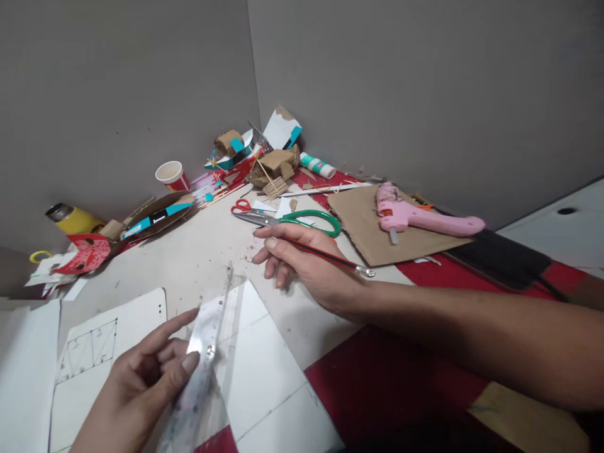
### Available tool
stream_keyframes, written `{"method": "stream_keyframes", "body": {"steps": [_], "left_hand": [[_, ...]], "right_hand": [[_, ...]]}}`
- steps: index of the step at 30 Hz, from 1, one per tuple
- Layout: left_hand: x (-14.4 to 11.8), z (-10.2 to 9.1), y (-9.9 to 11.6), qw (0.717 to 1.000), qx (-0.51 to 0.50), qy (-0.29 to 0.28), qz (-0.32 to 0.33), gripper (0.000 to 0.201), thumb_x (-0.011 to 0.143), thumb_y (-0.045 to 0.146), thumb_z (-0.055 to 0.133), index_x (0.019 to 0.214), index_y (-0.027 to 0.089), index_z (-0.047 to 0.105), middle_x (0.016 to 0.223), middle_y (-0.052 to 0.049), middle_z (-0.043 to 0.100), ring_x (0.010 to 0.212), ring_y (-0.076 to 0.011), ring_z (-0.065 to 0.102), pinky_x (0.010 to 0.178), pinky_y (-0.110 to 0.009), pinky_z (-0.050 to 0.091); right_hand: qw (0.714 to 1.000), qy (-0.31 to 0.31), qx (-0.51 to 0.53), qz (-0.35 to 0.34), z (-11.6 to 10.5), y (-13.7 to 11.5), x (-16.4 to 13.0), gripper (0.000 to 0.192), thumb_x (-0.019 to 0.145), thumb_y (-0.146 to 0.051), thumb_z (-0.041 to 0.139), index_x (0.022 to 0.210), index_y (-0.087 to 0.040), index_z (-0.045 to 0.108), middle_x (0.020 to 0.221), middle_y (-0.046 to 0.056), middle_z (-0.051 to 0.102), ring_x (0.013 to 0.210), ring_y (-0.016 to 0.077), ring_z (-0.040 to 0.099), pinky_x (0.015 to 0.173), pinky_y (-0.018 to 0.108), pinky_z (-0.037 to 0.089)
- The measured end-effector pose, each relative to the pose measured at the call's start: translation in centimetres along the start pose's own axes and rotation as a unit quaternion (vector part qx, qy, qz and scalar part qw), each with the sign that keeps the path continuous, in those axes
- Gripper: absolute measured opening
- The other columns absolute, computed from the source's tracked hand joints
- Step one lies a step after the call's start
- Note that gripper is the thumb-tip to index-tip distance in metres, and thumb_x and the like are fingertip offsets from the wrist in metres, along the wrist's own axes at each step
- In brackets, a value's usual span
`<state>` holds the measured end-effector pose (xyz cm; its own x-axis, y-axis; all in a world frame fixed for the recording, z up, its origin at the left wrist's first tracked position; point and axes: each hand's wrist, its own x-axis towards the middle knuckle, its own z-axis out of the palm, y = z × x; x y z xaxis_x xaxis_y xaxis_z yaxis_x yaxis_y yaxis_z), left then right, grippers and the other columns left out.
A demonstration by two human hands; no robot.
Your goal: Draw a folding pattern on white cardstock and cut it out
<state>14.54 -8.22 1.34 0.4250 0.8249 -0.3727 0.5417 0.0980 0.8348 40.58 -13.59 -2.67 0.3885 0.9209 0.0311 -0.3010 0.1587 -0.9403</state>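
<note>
While your left hand (141,377) pinches the clear ruler (207,358) between thumb and fingers, your right hand (302,261) is closed loosely around a pencil (325,255) — its metal end sticks out toward your wrist and its tip is hidden in your fingers. The ruler lies on the white sheet (264,371), its long axis running from the near edge up and away toward the scissors (292,220), tilted slightly rightward at the far end. The pencil's axis runs crosswise, from your fingers right and slightly toward you.

I'd judge the main risk is the ruler skating: your grip is only at its near half, so the far end could swing on the smooth sheet. The pencil grip looks loose too — it might roll out. Another sheet with a drawn grid (87,349) sits just left.
</note>
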Motion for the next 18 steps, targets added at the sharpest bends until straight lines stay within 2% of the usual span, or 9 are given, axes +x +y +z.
{"method": "stream_keyframes", "body": {"steps": [4,8,12,15,18], "left_hand": [[-0.1,1.2,-0.9,1.000,0.008,-0.001,-0.009,0.061,0.072,0.049,0.078,0.128,0.031,0.062,0.083,0.000,0.065,0.068,-0.0151,0.057,0.058,-0.023,0.048],[0.0,0.8,-1.2,0.999,0.043,-0.009,-0.005,0.066,0.072,0.049,0.078,0.133,0.034,0.058,0.087,0.000,0.064,0.059,-0.0135,0.055,0.056,-0.026,0.049],[-0.3,0.6,-0.9,0.999,0.040,0.005,0.000,0.061,0.075,0.051,0.074,0.132,0.036,0.058,0.085,0.002,0.062,0.059,-0.0128,0.054,0.060,-0.026,0.050],[-0.6,1.4,-0.9,1.000,0.011,0.004,-0.012,0.059,0.074,0.053,0.074,0.129,0.038,0.060,0.081,0.003,0.060,0.059,-0.0125,0.053,0.054,-0.025,0.045],[-0.9,2.3,-1.0,1.000,-0.026,0.013,-0.011,0.054,0.074,0.053,0.074,0.125,0.039,0.062,0.080,0.004,0.059,0.056,-0.0107,0.051,0.056,-0.025,0.044]], "right_hand": [[1.000,-0.006,-0.022,0.006,0.0,0.3,0.0,0.019,0.090,-0.023,0.056,0.106,-0.016,0.063,0.081,0.003,0.070,0.057,0.0096,0.063,0.042,0.016,0.050],[0.999,-0.023,-0.029,0.003,-0.2,0.7,0.1,0.019,0.091,-0.022,0.055,0.109,-0.016,0.062,0.081,0.003,0.070,0.059,0.0097,0.064,0.044,0.016,0.050],[0.998,-0.035,-0.047,0.020,-0.3,1.1,0.1,0.021,0.094,-0.023,0.051,0.111,-0.015,0.061,0.083,0.004,0.069,0.061,0.0099,0.063,0.045,0.016,0.049],[0.995,-0.042,-0.087,0.029,-0.2,1.3,0.0,0.023,0.095,-0.021,0.050,0.114,-0.014,0.059,0.088,0.006,0.069,0.066,0.0108,0.064,0.051,0.019,0.051],[0.989,-0.041,-0.143,0.001,-0.1,1.4,-0.1,0.024,0.093,-0.019,0.051,0.115,-0.014,0.059,0.092,0.008,0.070,0.074,0.0135,0.066,0.062,0.024,0.054]]}}
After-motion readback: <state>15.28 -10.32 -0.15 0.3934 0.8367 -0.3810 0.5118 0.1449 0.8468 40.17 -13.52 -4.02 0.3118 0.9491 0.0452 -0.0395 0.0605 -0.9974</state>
